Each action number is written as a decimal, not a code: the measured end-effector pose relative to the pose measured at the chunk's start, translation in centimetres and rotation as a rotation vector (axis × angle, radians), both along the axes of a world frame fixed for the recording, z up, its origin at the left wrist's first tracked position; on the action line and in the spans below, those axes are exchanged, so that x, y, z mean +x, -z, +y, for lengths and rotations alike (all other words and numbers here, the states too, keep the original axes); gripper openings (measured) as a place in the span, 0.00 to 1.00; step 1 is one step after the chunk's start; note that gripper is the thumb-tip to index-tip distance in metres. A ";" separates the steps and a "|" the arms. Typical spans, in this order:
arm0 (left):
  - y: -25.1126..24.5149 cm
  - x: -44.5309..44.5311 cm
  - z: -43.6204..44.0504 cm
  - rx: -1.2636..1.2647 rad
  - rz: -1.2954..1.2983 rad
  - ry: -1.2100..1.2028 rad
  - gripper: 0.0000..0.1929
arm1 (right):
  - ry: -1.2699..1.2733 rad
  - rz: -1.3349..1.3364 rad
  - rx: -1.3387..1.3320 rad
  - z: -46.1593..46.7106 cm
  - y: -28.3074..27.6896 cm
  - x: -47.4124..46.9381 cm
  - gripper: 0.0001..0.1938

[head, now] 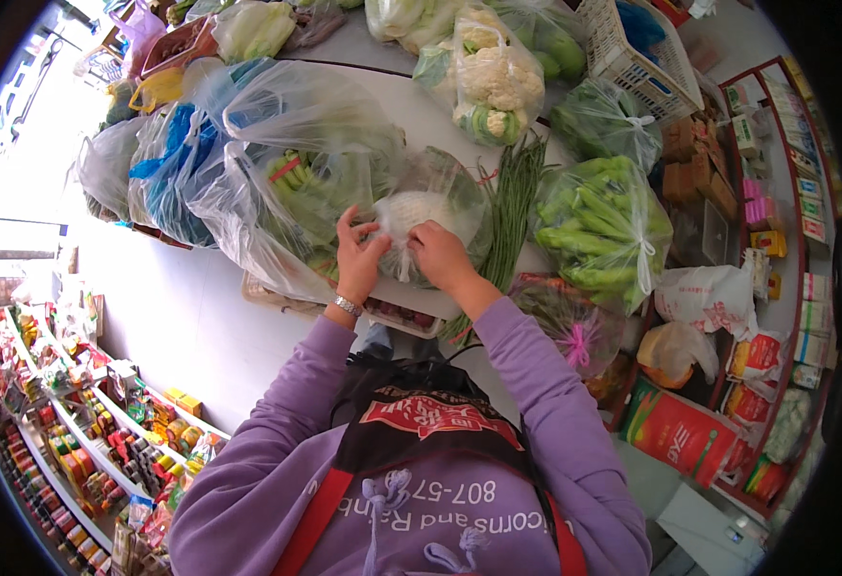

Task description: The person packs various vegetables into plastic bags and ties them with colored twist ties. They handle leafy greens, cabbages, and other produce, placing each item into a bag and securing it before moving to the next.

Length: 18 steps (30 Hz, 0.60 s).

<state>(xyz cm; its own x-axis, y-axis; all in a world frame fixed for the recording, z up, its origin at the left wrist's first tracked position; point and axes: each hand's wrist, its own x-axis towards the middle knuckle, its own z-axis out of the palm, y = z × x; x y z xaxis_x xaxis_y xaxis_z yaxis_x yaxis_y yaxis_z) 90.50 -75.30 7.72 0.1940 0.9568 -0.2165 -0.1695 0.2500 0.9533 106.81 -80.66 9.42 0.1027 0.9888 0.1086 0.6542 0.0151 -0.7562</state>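
Note:
A clear plastic bag [431, 209] with a pale, rounded thing under a white mesh lies on the table, between and beyond my hands. My left hand [359, 252] pinches the gathered near end of this bag with thumb and fingers. Close on its right, my right hand [444, 255] has its fingertips bent onto the same plastic. Left of the bag sits a large open clear bag [305, 187] of leafy greens with a red band. On the right, a bundle of long green beans [511, 209] lies alongside.
Bagged green peppers [601, 223], bagged cauliflower [496, 72] and a white plastic basket [640, 57] stand on the right and far side. A tray [406, 324] sticks out below the table's near edge. Stocked shelves [68, 432] line the lower left, with more shelving [788, 216] at right.

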 end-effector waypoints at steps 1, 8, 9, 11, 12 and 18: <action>0.3 0.0 -0.1 -0.003 -0.036 -0.080 0.22 | 0.073 0.010 -0.084 0.0 0.2 -0.1 0.05; 0.7 -0.1 -0.1 0.162 0.332 0.385 0.11 | 0.169 0.118 -0.174 0.2 -1.3 -1.0 0.08; 0.8 0.1 0.0 0.154 0.367 0.402 0.11 | 0.166 0.093 -0.136 0.1 -1.5 -0.9 0.08; 1.0 0.6 0.2 0.154 0.283 0.420 0.11 | 0.184 0.037 -0.049 0.0 -1.4 -0.6 0.08; 1.2 0.7 0.4 0.106 0.238 0.469 0.11 | 0.205 0.006 -0.008 0.0 -1.0 -0.4 0.08; 1.8 -0.1 0.6 0.035 0.172 0.756 0.14 | 0.540 0.219 -0.109 1.9 2.8 1.2 0.15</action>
